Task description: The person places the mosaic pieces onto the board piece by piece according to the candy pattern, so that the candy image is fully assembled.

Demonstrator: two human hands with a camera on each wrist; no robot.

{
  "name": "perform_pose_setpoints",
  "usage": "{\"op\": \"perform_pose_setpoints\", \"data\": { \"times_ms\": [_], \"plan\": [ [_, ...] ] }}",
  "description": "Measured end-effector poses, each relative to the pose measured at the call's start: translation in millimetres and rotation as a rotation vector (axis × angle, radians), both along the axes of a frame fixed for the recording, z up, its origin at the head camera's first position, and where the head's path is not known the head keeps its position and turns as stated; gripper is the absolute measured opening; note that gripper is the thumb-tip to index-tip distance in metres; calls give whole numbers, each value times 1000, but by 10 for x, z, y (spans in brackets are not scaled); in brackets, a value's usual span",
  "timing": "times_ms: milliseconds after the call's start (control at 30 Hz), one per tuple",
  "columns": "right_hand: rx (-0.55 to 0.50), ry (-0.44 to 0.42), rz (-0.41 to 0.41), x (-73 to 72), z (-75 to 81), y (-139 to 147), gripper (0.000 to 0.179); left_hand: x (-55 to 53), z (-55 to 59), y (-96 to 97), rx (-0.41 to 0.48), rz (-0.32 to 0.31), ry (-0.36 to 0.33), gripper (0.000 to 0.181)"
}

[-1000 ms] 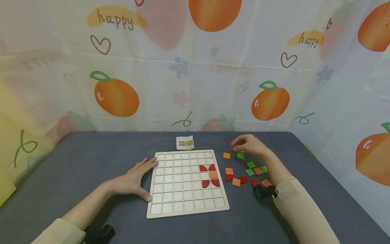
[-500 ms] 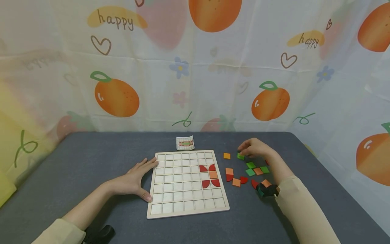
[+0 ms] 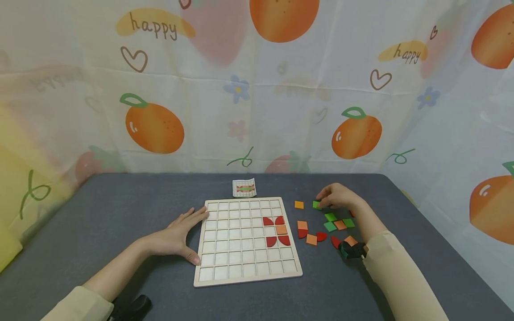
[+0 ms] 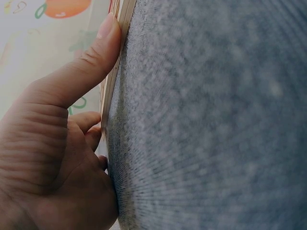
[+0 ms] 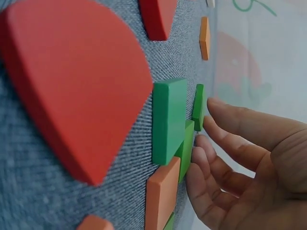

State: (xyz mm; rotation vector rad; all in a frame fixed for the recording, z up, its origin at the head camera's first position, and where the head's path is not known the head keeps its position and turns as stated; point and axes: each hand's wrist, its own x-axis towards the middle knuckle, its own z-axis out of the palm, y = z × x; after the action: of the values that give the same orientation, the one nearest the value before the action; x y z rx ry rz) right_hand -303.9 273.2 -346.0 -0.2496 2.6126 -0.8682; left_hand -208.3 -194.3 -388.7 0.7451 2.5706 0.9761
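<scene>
My left hand is spread along the left edge of a pale wooden grid board. Its thumb rests on the board's side in the left wrist view. Over at the far right, my right hand reaches down with loosely bent fingers, fingertips right at a green square tile. In the right wrist view the thumb and index fingertip lie close to that green tile. On the board sit several red quarter-round tiles around one orange square tile.
Right of the board lie more loose tiles: a yellow-orange square, green squares, orange squares and red rounded pieces. A small pattern card lies behind the board. A printed curtain stands beyond the table.
My right hand has moved slightly right and down, from beyond the green tile to a position with fingertips at it. My left hand and the board stay put.
</scene>
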Motion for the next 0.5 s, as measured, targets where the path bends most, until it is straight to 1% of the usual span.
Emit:
{"op": "perform_pose_setpoints", "data": {
  "times_ms": [300, 500],
  "plan": [
    [36, 12, -17, -47, -49, 0, 33, -3, -2, 2, 1, 0, -8, 121],
    [53, 40, -23, -32, -27, -28, 29, -9, -5, -2, -6, 0, -5, 121]
  ]
}}
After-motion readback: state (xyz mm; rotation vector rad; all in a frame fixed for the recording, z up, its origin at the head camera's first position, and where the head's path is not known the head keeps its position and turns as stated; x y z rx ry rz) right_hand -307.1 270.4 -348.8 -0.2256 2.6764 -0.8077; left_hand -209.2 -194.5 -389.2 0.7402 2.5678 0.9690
